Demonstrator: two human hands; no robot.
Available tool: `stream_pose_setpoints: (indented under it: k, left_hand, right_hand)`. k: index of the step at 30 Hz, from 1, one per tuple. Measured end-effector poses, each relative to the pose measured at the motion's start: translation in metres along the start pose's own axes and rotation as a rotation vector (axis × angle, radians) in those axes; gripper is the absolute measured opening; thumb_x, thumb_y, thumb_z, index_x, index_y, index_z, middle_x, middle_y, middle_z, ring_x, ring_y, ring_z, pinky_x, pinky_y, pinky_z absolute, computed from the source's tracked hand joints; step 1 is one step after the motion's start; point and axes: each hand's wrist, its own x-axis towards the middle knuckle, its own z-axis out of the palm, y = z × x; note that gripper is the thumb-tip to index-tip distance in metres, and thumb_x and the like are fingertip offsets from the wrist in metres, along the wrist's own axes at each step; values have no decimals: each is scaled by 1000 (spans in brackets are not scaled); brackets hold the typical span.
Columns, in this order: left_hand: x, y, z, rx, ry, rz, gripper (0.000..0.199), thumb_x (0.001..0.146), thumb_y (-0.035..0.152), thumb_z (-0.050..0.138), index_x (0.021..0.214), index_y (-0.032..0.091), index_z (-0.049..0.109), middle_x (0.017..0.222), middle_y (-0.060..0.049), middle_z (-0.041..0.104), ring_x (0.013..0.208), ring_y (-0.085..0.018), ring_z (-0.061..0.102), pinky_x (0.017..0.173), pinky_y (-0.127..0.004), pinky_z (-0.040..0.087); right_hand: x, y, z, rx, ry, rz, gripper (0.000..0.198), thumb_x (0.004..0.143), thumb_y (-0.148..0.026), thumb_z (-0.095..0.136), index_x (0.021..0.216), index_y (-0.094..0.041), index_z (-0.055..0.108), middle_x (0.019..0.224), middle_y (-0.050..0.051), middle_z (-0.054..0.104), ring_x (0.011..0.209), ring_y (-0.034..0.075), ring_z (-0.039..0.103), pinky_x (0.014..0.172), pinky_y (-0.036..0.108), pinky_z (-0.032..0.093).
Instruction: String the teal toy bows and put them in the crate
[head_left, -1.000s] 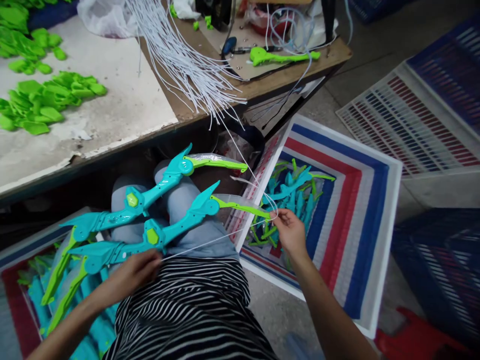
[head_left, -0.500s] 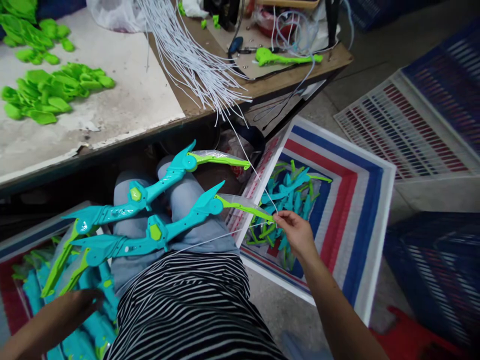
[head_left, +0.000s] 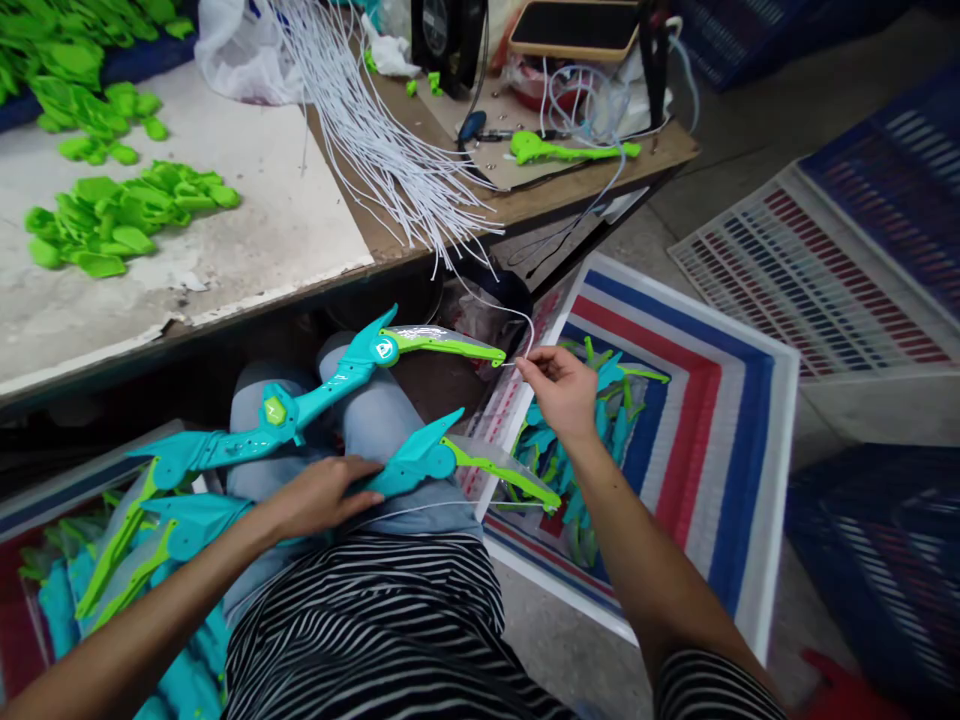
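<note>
Two turquoise toy bows with lime-green limb ends lie across my lap. My left hand (head_left: 326,492) is closed over the middle of the nearer toy bow (head_left: 421,456), hiding its grip. A white string runs from that bow's right tip back toward my body. My right hand (head_left: 562,392) pinches a white cord (head_left: 533,328) just beyond the right tip of the farther toy bow (head_left: 330,392). The cord curves up to a bundle of white cords (head_left: 420,165) hanging over the table edge.
A striped crate (head_left: 750,480) at right holds several toy bows; another container at lower left has more turquoise bows (head_left: 187,650). On the table (head_left: 277,230) are green plastic pieces (head_left: 127,215), a phone (head_left: 574,28) and a green part (head_left: 570,150). Blue crates stand farther right.
My left hand has come from the lower left onto the nearer bow. My right hand has moved from the nearer bow's tip up to the farther bow's tip, with a cord in its fingers.
</note>
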Motion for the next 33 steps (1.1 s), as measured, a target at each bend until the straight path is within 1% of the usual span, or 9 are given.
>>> stream_pose_setpoints:
  k: [3,5,7,13,19,22,26,30,33]
  left_hand:
    - [24,9,-16,-114,139,-14,31,85,37,50,98,18,71,101,-7,72,91,-22,65,84,-30,48]
    - [52,18,-22,-215,252,-25,29,84,34,52,98,17,71,103,-7,72,93,-22,65,86,-30,48]
    - [82,28,-23,-374,283,-55,27,83,29,55,100,15,71,101,-8,72,89,-20,65,82,-29,49]
    - [149,55,-7,-968,160,-220,21,87,15,55,103,9,66,76,-6,69,61,-12,61,60,-23,48]
    - [178,64,3,-1308,33,-161,9,86,7,56,90,7,64,66,-3,64,54,-8,59,57,-20,47]
    - [188,65,5,-1379,-60,-138,12,87,5,53,80,7,62,69,-5,66,55,-8,61,57,-19,48]
    - [196,68,6,-1429,-160,-115,7,85,8,60,80,7,64,71,-7,68,61,-9,64,64,-20,50]
    - [201,73,9,-1401,-112,-123,9,83,12,65,75,8,63,62,-4,65,56,-9,62,59,-19,49]
    - [192,72,7,-1278,4,-150,16,82,14,64,67,9,62,56,-2,63,49,-8,58,54,-19,46]
  right_hand:
    - [7,1,4,-114,-55,-60,17,73,-36,64,73,-19,62,65,0,63,57,12,54,57,26,44]
    - [10,2,5,-167,-93,-91,16,74,-35,62,73,-19,63,66,0,63,57,12,54,56,26,44]
    - [11,2,5,-217,-119,-127,16,76,-34,61,73,-19,63,67,0,63,57,13,54,57,26,44]
    - [12,0,5,-394,-138,-328,14,83,-30,55,74,-21,61,72,1,61,62,14,55,63,27,45]
    - [9,0,5,-479,-256,-468,16,89,-29,50,80,-22,61,79,4,63,73,17,59,69,30,47]
    - [7,5,6,-457,-301,-479,16,89,-29,50,80,-23,61,80,4,64,75,18,59,70,31,47]
    - [8,13,7,-406,-217,-441,14,88,-31,53,79,-23,61,81,4,65,79,19,60,73,34,49]
    - [9,22,8,-352,-202,-420,14,86,-36,58,84,-22,62,100,6,67,96,23,60,84,40,49]
    - [8,28,9,-341,-237,-390,20,86,-39,58,96,-23,62,99,6,68,93,23,62,80,39,52]
